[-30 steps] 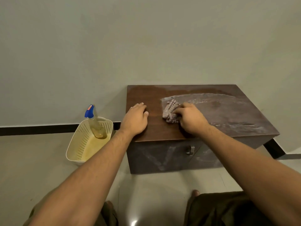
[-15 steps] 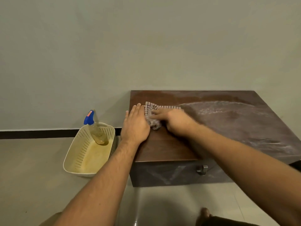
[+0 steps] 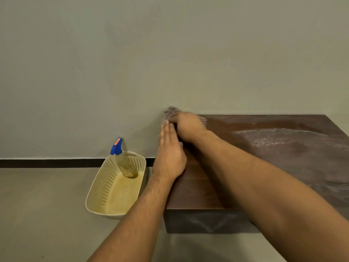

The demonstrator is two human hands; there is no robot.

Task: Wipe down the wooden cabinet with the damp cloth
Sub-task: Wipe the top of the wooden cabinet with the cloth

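Gripping the bunched, greyish checked cloth, the right hand sits at the far-left corner of the dark brown wooden cabinet top, fingers curled over the fabric. The cloth is blurred, right up by the grey wall. The left hand lies flat along the top's left edge, fingers straight & together, just beside the right. Pale wet streaks cover the top's right half. On the floor left of the cabinet: cream perforated plastic basket w/ a blue-headed clear spray bottle leaning inside.
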